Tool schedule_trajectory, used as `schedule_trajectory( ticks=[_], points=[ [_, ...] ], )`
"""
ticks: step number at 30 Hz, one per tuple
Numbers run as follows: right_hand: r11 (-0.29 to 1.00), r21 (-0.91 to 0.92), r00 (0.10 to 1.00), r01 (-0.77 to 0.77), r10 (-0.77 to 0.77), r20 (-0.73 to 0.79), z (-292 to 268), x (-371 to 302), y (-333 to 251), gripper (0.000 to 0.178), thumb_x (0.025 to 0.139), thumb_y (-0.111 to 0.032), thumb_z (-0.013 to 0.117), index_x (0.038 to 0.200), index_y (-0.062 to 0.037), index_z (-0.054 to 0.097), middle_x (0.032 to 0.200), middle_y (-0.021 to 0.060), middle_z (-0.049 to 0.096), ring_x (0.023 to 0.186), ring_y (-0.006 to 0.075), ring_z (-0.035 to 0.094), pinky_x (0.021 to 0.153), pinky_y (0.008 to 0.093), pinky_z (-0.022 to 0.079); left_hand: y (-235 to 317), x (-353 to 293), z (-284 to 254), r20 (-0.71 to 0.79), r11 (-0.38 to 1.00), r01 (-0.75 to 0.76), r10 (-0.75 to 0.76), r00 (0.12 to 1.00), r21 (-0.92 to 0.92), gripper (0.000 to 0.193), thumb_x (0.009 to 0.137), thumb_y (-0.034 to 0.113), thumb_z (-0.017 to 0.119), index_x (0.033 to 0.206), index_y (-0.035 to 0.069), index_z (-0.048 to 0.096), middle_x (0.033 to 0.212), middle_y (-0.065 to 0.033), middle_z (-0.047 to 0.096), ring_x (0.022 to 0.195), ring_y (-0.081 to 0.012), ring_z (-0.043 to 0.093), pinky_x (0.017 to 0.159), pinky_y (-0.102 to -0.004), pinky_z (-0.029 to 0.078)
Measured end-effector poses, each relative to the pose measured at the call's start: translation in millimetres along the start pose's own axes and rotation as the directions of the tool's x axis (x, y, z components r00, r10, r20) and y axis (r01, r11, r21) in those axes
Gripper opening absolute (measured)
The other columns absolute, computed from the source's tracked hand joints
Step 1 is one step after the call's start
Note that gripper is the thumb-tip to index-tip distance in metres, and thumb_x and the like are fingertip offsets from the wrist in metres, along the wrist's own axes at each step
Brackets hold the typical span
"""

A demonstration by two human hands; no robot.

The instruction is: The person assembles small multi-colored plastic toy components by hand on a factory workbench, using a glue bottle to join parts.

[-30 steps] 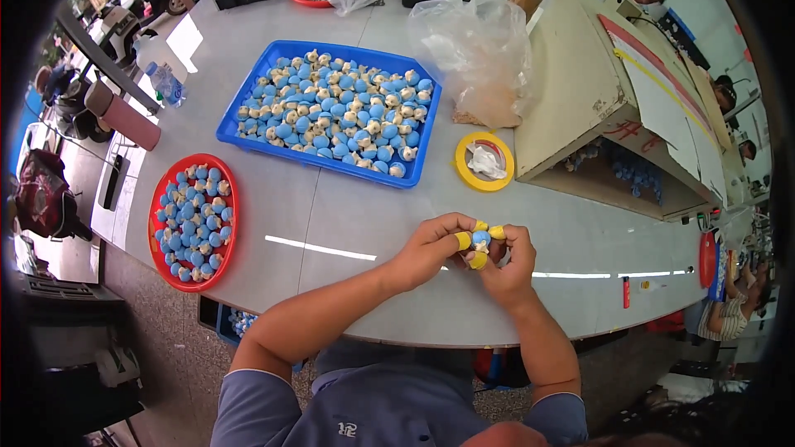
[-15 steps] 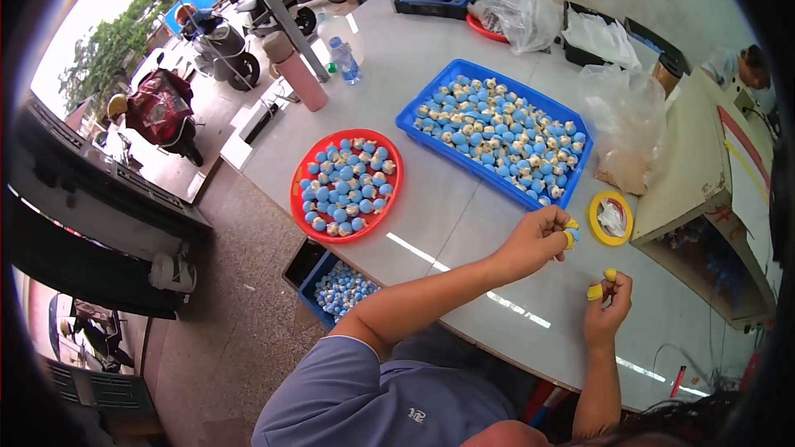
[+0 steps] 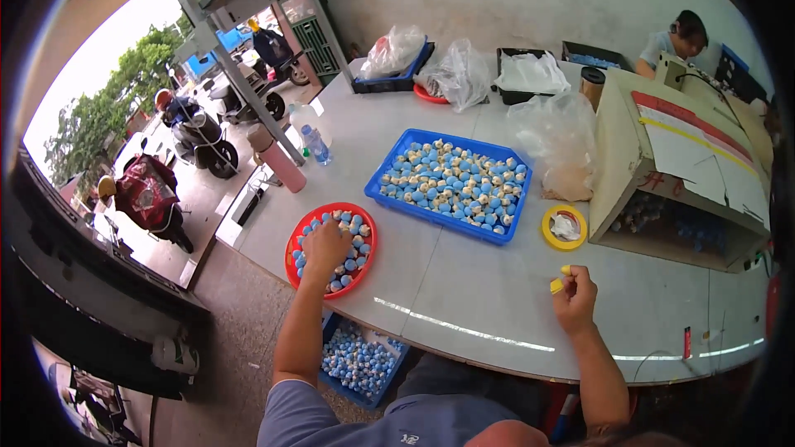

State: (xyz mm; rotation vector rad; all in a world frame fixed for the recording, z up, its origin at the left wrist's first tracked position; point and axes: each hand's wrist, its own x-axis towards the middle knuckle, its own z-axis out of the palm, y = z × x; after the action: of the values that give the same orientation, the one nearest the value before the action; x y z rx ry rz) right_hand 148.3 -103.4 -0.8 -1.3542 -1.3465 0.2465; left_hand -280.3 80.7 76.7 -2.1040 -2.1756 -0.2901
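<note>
My left hand [image 3: 326,250] is down over the red round tray [image 3: 372,262], among small round pieces [image 3: 338,285] with blue caps and cream undersides. Its back hides the fingertips, so any grip there is out of sight. On the right, my right hand [image 3: 575,300] hovers over the table's near side. Yellow wrapping covers its thumb and forefinger tips, which stand apart with nothing visible between them; the other fingers curl in. More of the same pieces fill a blue rectangular tray [image 3: 516,229] in the middle of the table.
A yellow tape roll [image 3: 583,239] lies between the blue tray and an open-fronted box [image 3: 617,167]. Plastic bags [image 3: 550,136] and dark trays line the back. A pink flask [image 3: 284,167] and bottle [image 3: 315,146] stand left. Below the table edge sits a blue crate [image 3: 365,399]. Another person [image 3: 667,46] sits far right.
My left hand has gone from beside my right hand, where it held a small blue piece, leftward to the red tray. The right hand keeps its pose. The view has shifted.
</note>
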Motion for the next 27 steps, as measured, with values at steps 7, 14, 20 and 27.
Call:
schedule_trajectory(
  ticks=[7, 14, 20, 27],
  points=[
    [0.999, -0.037, 1.000, -0.023, 0.022, -0.006, 5, 9, -7, 0.022, 0.079, -0.009, 0.069, 0.095, -0.0033, 0.055, 0.061, 0.0065, 0.052, 0.049, 0.0163, 0.050, 0.048, 0.0291, 0.043, 39, -28, -10, -0.296, 0.914, -0.130, 0.012, 0.955, -0.385, 0.018, 0.083, 0.012, 0.062, 0.097, 0.002, 0.062, 0.082, -0.0154, 0.067, 0.075, -0.0319, 0.064, 0.067, -0.0428, 0.049],
    [0.968, 0.190, 0.948, -0.162, 0.207, -0.244, -19, 17, 21, 0.013, 0.087, -0.001, 0.057, 0.099, -0.0008, 0.053, 0.076, 0.0016, 0.055, 0.063, 0.0056, 0.049, 0.056, 0.0219, 0.041, 209, -94, 26, -0.030, 0.400, -0.374, 0.648, 0.761, -0.837, 0.009, 0.087, 0.006, 0.060, 0.089, -0.002, 0.061, 0.068, -0.0118, 0.064, 0.056, -0.0164, 0.059, 0.052, -0.0291, 0.045],
    [0.908, -0.256, 0.873, -0.332, 0.194, -0.447, -111, 57, 68, 0.016, 0.082, -0.002, 0.056, 0.097, -0.0055, 0.061, 0.085, 0.0125, 0.063, 0.075, 0.0235, 0.062, 0.065, 0.0354, 0.049, 272, -121, 72, 0.176, 0.289, -0.097, 0.782, 0.598, -0.952, 0.019, 0.092, 0.017, 0.061, 0.091, -0.002, 0.060, 0.070, -0.0045, 0.062, 0.058, -0.0089, 0.055, 0.053, -0.0251, 0.045],
    [0.494, -0.848, 0.981, -0.192, 0.080, -0.175, -180, 118, 135, 0.028, 0.078, -0.011, 0.060, 0.106, -0.0107, 0.065, 0.105, 0.0172, 0.063, 0.094, 0.0331, 0.063, 0.078, 0.0444, 0.052, 264, -113, 84, 0.270, 0.241, 0.129, 0.778, 0.568, -0.962, 0.021, 0.097, 0.019, 0.055, 0.092, -0.001, 0.060, 0.071, -0.0039, 0.060, 0.060, -0.0085, 0.055, 0.056, -0.0236, 0.047]
  ],
)
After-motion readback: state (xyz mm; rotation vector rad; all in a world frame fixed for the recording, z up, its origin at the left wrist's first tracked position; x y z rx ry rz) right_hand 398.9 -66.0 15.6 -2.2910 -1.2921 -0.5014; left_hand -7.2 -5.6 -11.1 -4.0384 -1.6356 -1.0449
